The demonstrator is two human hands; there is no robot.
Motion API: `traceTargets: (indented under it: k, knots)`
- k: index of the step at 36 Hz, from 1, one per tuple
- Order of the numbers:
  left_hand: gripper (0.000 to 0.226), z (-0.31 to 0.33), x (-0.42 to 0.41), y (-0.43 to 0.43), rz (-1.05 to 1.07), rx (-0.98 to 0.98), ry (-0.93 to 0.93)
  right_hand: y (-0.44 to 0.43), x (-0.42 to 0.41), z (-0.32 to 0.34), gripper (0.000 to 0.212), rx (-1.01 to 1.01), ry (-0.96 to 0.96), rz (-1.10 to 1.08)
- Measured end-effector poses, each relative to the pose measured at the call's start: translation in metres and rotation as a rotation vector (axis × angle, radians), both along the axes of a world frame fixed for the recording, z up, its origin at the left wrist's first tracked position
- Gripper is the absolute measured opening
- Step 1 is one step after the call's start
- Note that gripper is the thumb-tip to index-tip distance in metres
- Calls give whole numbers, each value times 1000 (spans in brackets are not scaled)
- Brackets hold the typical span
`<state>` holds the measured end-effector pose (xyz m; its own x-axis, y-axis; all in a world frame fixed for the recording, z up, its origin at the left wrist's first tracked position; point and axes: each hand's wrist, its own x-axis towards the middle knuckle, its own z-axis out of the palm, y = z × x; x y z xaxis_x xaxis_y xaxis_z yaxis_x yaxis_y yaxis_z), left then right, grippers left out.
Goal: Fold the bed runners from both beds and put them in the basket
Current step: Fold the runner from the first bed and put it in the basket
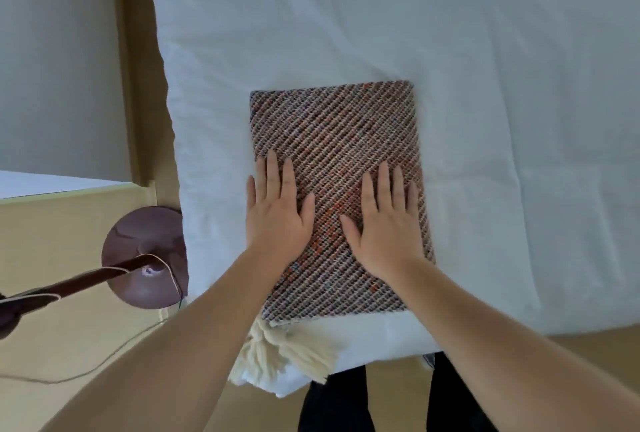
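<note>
Both forearms fill the bottom of my view, reaching forward over the near edge of the bed [519, 120]. My left hand [277, 213] and right hand [388, 223] lie flat, fingers spread, palms down on the folded runner [332, 140]. Neither grips anything; they only press on the cloth.

That runner sits on the white bedding close to the near edge, folded into a tidy rectangle whose long axis runs straight away from me. Its cream fringe [277, 352] spills off the near end and hangs over the mattress edge, just left of my legs. My left hand rests on the runner's left border, its outer fingers reaching onto the sheet; my right hand sits just inside the right border. Both are on the near half, roughly level with each other, so neither is clearly closer.

I judge the folding of this runner to be about finished, with the lift next. Since the bundle lies lengthwise from me, I would slide a hand under each long side. No basket is in sight. A lamp base [145, 258] and its cord stand on the floor to my left, apart from the runner.
</note>
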<state>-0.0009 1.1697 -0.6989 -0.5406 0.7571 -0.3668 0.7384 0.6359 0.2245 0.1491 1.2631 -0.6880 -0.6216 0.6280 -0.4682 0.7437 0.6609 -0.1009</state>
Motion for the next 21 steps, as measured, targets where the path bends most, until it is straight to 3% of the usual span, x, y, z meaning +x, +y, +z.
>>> traceTargets:
  k: [7, 14, 16, 21]
  knots:
    - [71, -15, 18, -24, -41, -83, 10, -25, 35, -18, 79, -21, -8, -46]
    - [71, -23, 12, -19, -49, -52, -17, -11, 67, -36, 85, -44, -28, -243]
    - [72, -18, 13, -20, 25, 6, -65, -10, 66, -34, 86, -87, 42, -282]
    - [74, -4, 0, -17, 501, 227, -361, 14, 53, -13, 77, -252, 442, -543]
